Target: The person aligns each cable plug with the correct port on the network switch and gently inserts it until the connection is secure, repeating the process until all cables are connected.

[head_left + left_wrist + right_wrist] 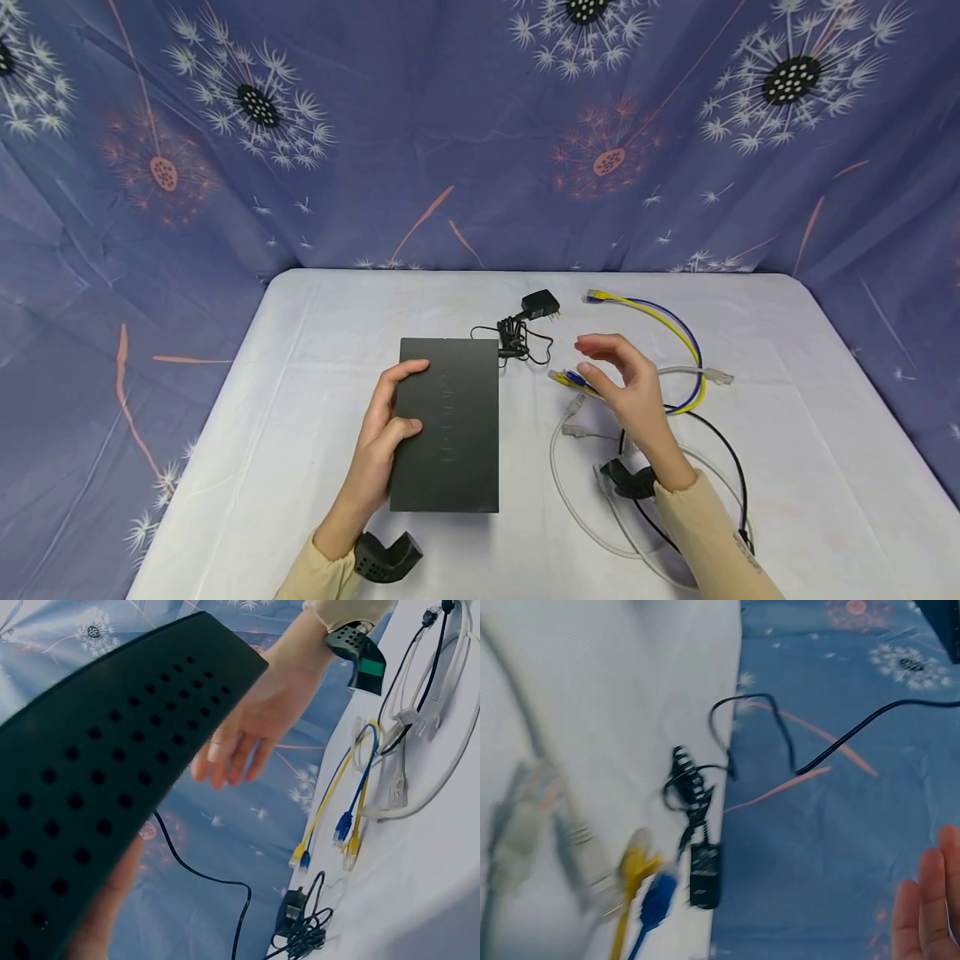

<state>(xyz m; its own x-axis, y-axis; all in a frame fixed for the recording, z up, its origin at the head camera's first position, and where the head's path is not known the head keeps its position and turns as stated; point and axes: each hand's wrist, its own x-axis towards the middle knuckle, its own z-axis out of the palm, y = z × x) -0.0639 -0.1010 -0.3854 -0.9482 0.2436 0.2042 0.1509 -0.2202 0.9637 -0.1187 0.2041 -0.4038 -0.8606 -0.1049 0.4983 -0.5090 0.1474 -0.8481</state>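
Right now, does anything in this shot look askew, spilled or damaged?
Nothing looks spilled, and the black vented box in the left hand shows no visible damage. The gray Ethernet cables just look untidy, sprawling loosely across a black cable.

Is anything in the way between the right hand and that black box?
Nothing visible stands between the right hand and the black box; the yellow and blue cable ends lie below that gap, on the white table.
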